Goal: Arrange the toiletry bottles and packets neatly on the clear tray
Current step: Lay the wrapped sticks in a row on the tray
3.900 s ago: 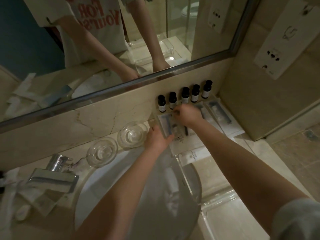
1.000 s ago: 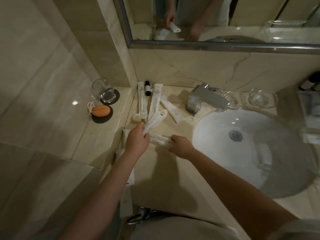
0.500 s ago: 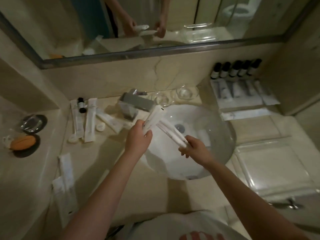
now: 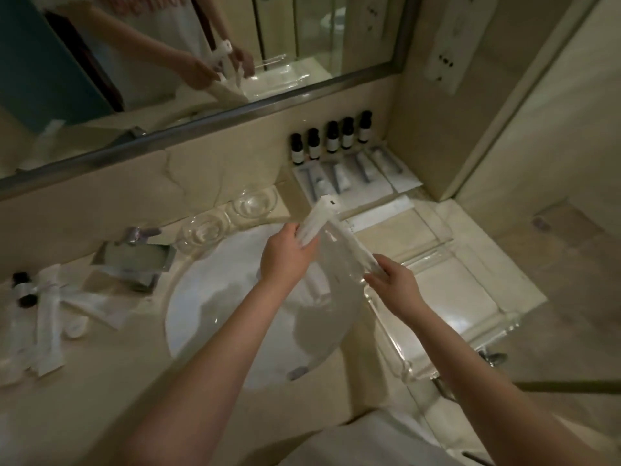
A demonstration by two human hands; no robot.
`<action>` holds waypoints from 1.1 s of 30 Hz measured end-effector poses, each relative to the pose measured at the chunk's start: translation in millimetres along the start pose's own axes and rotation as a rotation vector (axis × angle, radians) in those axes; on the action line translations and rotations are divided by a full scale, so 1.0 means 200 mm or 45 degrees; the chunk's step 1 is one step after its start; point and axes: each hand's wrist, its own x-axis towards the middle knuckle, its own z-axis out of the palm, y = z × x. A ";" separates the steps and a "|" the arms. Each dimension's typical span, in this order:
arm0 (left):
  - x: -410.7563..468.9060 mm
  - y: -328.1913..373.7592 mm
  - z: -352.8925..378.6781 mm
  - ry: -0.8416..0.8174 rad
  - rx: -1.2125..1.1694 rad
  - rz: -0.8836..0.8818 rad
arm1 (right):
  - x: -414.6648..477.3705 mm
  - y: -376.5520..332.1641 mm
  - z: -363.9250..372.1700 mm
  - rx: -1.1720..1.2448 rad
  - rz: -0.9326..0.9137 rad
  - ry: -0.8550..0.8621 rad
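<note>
My left hand (image 4: 285, 253) grips a long white packet (image 4: 319, 218) that points up and away over the sink. My right hand (image 4: 393, 282) pinches the near end of a second white packet (image 4: 353, 245), which slants back toward the first. Several dark bottles (image 4: 331, 137) stand in a row against the back wall at the far right. In front of them several flat white packets (image 4: 356, 171) lie side by side, with one long packet (image 4: 379, 213) across the front. A clear tray (image 4: 510, 317) sits on the counter right of the sink.
The white sink (image 4: 248, 307) lies under both hands, with a chrome faucet (image 4: 134, 260) at its back left. Two glass dishes (image 4: 232, 213) sit behind the basin. More white packets (image 4: 50, 317) and one dark bottle (image 4: 22, 289) lie on the left counter. A mirror spans the wall.
Both hands picked up packets from the left counter and carried them right, over the sink toward the bottle row. The view swung right with them.
</note>
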 end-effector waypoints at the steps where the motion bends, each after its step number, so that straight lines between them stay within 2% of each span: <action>1: 0.03 0.05 0.03 0.013 -0.035 0.000 | 0.01 0.01 -0.01 -0.061 -0.054 0.014; 4: 0.11 0.16 0.09 0.053 -0.158 -0.093 | 0.06 0.04 -0.03 -0.268 -0.222 0.082; 7: 0.19 0.17 0.11 0.048 -0.181 -0.216 | 0.10 0.07 -0.05 -0.484 -0.453 0.239; 10: 0.27 0.15 0.13 0.017 -0.241 -0.270 | 0.15 0.11 -0.06 -0.553 -0.564 0.315; 12: 0.29 0.14 0.13 0.004 -0.312 -0.293 | 0.17 0.11 -0.06 -0.474 -0.495 0.253; 13: 0.29 0.14 0.12 0.001 -0.355 -0.301 | 0.19 0.11 -0.06 -0.380 -0.388 0.168; 15: 0.30 0.13 0.10 0.017 -0.429 -0.287 | 0.23 0.10 -0.08 -0.157 -0.114 -0.106; 17: 0.30 0.13 0.09 0.041 -0.463 -0.262 | 0.28 0.09 -0.10 -0.008 0.040 -0.310; 19: 0.30 0.12 0.08 0.049 -0.488 -0.258 | 0.32 0.06 -0.12 0.041 0.062 -0.332; 25: 0.30 0.07 0.19 -0.041 -0.427 -0.290 | 0.52 0.06 -0.19 -0.480 0.046 -0.209; 28: 0.29 0.07 0.28 -0.128 -0.327 -0.328 | 0.62 0.11 -0.26 -0.794 -0.176 -0.103; 31: 0.29 0.06 0.37 -0.251 -0.184 -0.344 | 0.72 0.16 -0.33 -0.937 -0.308 -0.248; 33: 0.30 0.06 0.39 -0.302 -0.069 -0.327 | 0.78 0.19 -0.35 -0.978 -0.240 -0.425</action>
